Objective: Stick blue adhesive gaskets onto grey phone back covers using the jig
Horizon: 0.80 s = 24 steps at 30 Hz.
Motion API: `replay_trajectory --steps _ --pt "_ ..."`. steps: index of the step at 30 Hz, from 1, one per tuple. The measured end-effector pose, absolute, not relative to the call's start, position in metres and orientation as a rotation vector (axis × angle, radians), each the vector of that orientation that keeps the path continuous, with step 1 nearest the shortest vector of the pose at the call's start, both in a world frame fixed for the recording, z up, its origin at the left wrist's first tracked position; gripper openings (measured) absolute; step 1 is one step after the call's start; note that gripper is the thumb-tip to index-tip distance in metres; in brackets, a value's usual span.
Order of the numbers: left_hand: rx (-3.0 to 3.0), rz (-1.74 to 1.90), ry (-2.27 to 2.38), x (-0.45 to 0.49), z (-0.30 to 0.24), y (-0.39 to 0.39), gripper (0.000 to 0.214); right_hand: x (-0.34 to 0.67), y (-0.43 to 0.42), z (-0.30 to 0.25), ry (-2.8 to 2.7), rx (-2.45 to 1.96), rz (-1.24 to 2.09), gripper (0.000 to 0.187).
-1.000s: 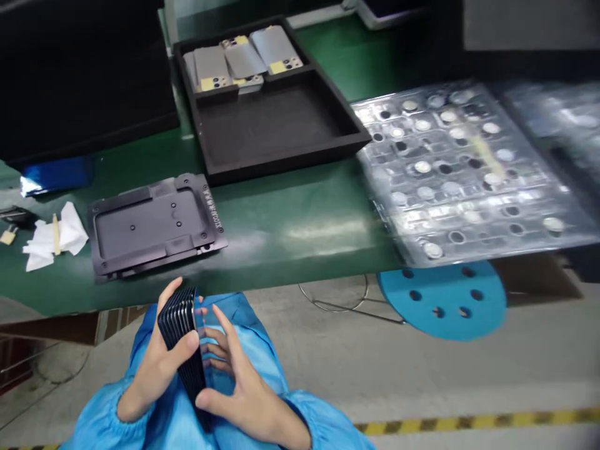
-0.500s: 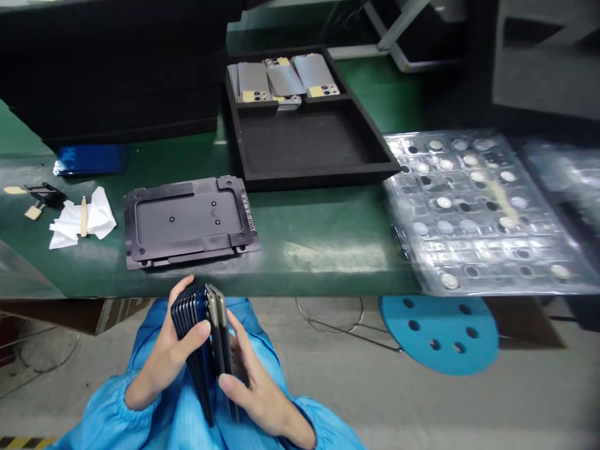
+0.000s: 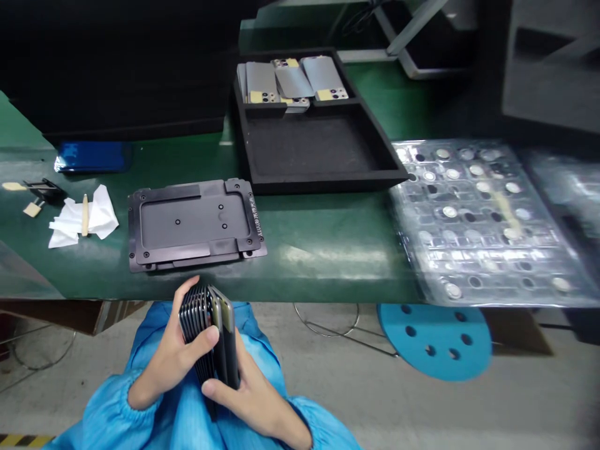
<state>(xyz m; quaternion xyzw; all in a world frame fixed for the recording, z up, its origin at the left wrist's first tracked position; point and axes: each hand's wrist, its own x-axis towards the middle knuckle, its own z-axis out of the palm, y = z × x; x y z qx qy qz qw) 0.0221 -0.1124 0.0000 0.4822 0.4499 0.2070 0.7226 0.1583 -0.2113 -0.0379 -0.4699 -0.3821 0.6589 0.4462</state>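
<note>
Over my lap, below the table edge, both hands hold a stack of thin dark phone-shaped panels (image 3: 197, 312) on edge. My left hand (image 3: 171, 356) wraps the left side of the stack, thumb across the near edges. My right hand (image 3: 257, 400) grips its right side, where a few panels with paler edges (image 3: 227, 319) fan slightly apart; its fingers are mostly hidden behind them. On the table just beyond lies a dark grey fixture plate (image 3: 192, 225) with a shallow recess and nothing in the recess.
A black tray (image 3: 323, 185) holds silver phone-shaped pieces (image 3: 323, 75) in its far compartment. Clear plastic blister trays (image 3: 487, 250) with round discs lie at right. A blue film-covered block (image 3: 91, 156), white tissue (image 3: 103, 215) and padlock (image 3: 32, 209) sit left. A blue stool (image 3: 435, 350) stands below.
My right hand has shifted slightly left and down along the stack, closing its panels a little against the others. The whole view has shifted slightly; the table things stay put.
</note>
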Motion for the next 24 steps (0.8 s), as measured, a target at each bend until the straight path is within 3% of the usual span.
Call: replay_trajectory --steps 16,24 --pt "1.052 0.446 1.022 0.0246 0.0076 -0.1082 0.078 0.1644 -0.2078 -0.0384 -1.063 -1.145 1.491 0.08" --pt "1.017 0.44 0.986 0.0247 0.0024 -0.112 0.081 0.1547 -0.2091 -0.042 -1.01 -1.21 1.482 0.086"
